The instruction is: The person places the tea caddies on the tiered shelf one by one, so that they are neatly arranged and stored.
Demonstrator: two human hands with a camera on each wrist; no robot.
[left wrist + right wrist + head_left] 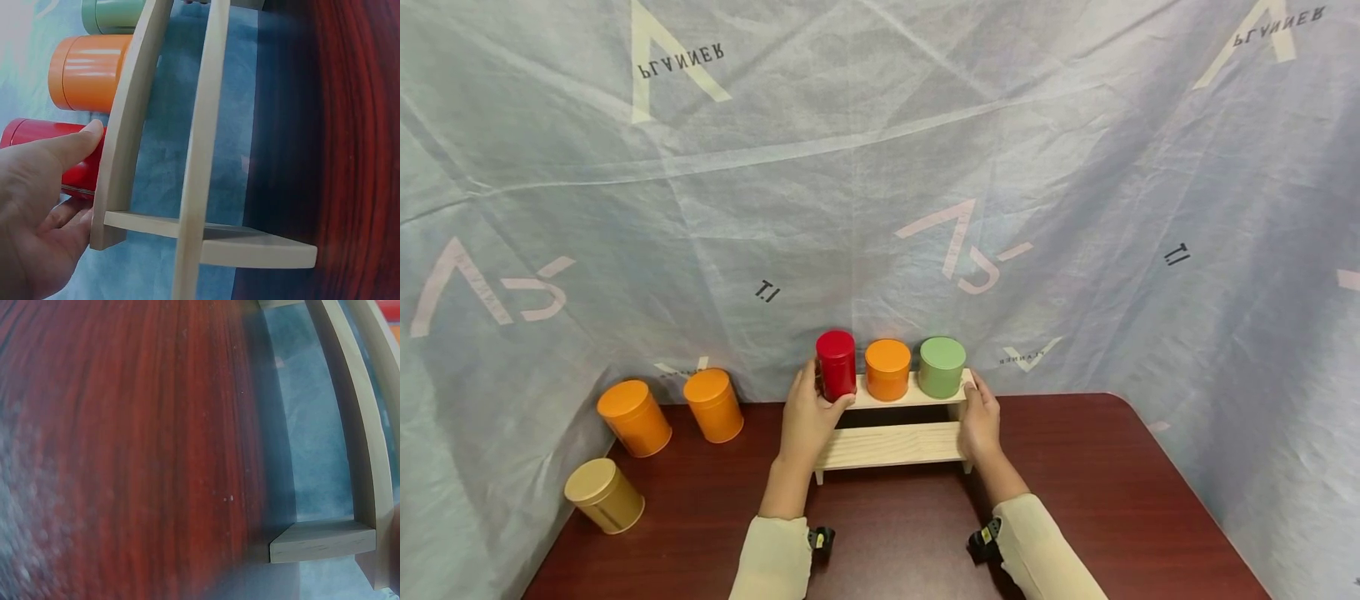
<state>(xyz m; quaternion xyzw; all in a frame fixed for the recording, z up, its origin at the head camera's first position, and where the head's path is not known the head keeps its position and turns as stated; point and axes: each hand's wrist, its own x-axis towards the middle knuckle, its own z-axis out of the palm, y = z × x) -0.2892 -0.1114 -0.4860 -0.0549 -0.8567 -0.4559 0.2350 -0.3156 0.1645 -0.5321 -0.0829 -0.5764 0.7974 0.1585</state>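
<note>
A two-tier wooden shelf (887, 444) stands at the back of the table. On its top tier are a red canister (837, 367), a short orange canister (887, 371) and a short green canister (942, 368), left to right. My left hand (808, 421) grips the red canister at the tier's left end. In the left wrist view, the thumb lies across the red canister (81, 169) beside the top board, with other fingers partly hidden beneath it. At the opposite end, my right hand (981, 421) holds the shelf's right side; its fingers are mostly out of the right wrist view.
Two taller orange canisters (634, 418) (713, 406) stand at the table's back left. A gold canister (605, 496) is nearer the left edge. Grey printed cloth (850, 167) hangs behind the dark red wooden table (895, 542).
</note>
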